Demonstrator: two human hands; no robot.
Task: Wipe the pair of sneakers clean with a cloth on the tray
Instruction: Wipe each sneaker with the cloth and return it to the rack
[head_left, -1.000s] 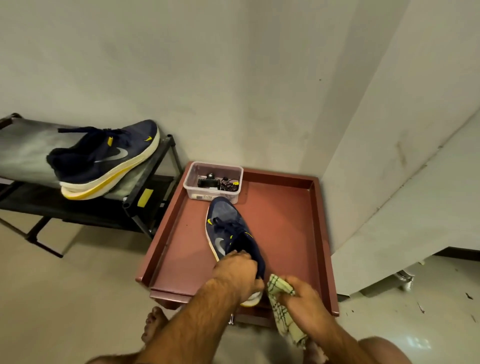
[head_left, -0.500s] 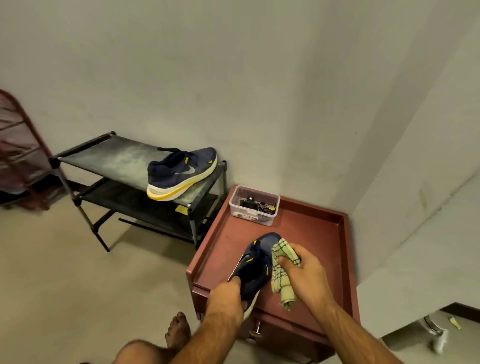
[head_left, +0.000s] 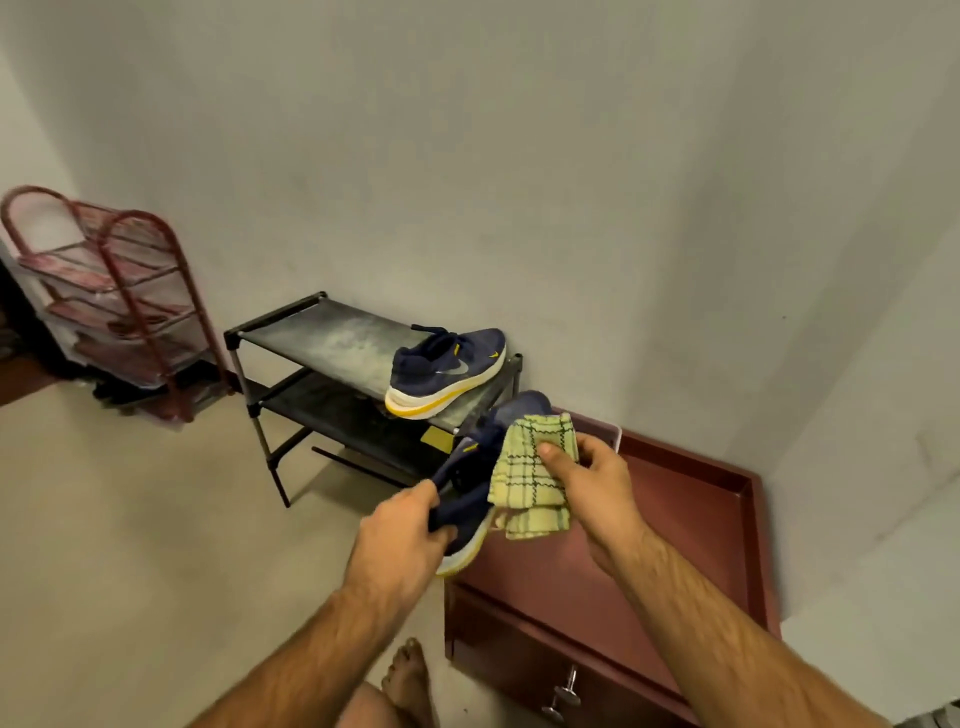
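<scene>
Lifting the sneaker (head_left: 470, 470) clear of the tray (head_left: 748, 525), the left hand (head_left: 402, 538) now grips it by the heel end, fingers curled round the collar; a second ago that shoe lay flat on the tray floor. The right hand (head_left: 589, 475) pinches the checked cloth (head_left: 532, 480) against the shoe's upper, thumb on top. I judge the wiping of this shoe is underway in the air, over the tray's left edge. The other sneaker (head_left: 447, 371) sits on the rack (head_left: 332, 338) at about 11 o'clock from the hands, not yet on the tray, so half the pair likely remains.

The tray rests on a brown drawer unit (head_left: 519, 660) at 5 o'clock. A red wire rack (head_left: 119, 306) stands far off at 9 o'clock, against a pale wall (head_left: 467, 156); a bare foot (head_left: 408, 680) shows on the floor (head_left: 130, 545).
</scene>
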